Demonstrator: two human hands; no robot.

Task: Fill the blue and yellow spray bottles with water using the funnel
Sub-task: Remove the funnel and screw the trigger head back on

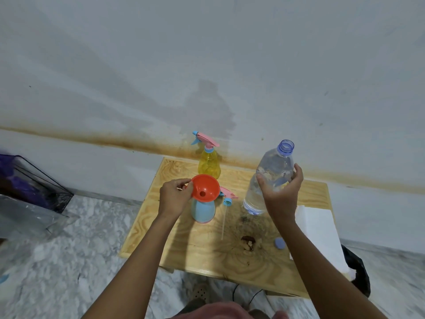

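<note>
Your left hand (176,195) pinches the funnel (204,187) seated in the blue bottle (203,211) on the counter (184,245). Your right hand (284,192) grips the uncapped water bottle (269,178), upright. Pouring looks unstarted; the yellow bottle (209,164) behind has its sprayer on.

No legible text, brand or number anywhere — only a blurred blue band low on the clear water bottle (274,165) at right, too smeared to read.

Soft, rather dim light. The blue spray bottle (203,210) throws a faint shadow toward the worktop's (195,254) near edge; another lies on the wall (209,107). Wide-angle bending curves the borders; bottom corners blur.
</note>
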